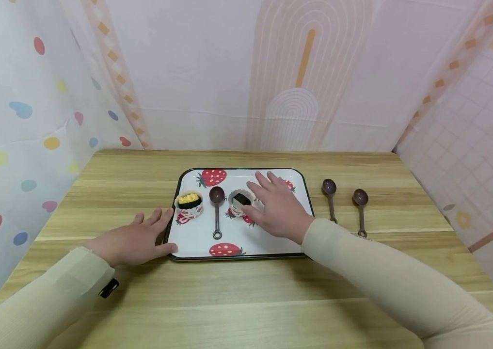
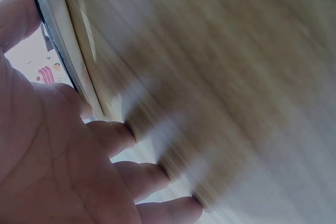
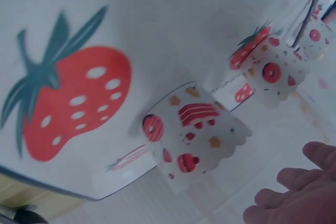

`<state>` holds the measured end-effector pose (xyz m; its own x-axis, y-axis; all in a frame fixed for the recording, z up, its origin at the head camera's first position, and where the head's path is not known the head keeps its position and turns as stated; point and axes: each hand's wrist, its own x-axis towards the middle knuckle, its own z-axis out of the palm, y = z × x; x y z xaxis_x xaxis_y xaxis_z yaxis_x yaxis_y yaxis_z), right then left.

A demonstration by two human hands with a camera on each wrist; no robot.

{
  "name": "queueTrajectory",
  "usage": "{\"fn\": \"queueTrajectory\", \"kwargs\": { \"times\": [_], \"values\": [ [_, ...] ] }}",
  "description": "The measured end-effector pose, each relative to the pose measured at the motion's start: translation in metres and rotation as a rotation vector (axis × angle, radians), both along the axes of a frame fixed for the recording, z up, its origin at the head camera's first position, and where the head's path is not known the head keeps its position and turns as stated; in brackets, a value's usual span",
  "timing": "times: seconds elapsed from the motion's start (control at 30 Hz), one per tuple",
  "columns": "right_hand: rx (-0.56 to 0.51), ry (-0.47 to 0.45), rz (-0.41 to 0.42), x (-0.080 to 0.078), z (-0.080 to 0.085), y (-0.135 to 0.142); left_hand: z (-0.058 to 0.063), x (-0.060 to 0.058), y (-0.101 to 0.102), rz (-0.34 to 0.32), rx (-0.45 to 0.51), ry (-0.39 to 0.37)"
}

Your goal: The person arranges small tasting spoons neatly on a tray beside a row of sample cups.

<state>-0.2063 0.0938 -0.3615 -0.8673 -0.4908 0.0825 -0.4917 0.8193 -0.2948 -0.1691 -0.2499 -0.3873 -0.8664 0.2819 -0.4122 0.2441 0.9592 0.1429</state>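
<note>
Fingers spread, the right hand (image 1: 276, 207) holds nothing, just beside a round, white, dessert-printed paper cup (image 1: 235, 212) on the white, strawberry-patterned tray (image 1: 268, 246); a careless sweep could topple it. The left hand (image 1: 135, 244), splayed, ungrasping, could jolt the tray's edge.

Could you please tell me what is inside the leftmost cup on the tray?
The cup holds a black-sided piece with yellow topping. The cup's wall and the contents hide its bottom, so I cannot say what lies beneath.
</note>
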Motion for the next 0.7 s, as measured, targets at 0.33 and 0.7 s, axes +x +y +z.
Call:
{"fn": "queueTrajectory", "kwargs": {
  "times": [0.33, 0.7],
  "values": [
    [0.086, -0.030, -0.038, -0.007, -0.006, 0.013, 0.001, 0.000, -0.001, -0.009, 0.006, 0.006],
    [0.127, -0.034, -0.082, -0.012, -0.013, 0.024, 0.002, 0.000, 0.000, -0.015, 0.001, 0.007]
  ]
}}
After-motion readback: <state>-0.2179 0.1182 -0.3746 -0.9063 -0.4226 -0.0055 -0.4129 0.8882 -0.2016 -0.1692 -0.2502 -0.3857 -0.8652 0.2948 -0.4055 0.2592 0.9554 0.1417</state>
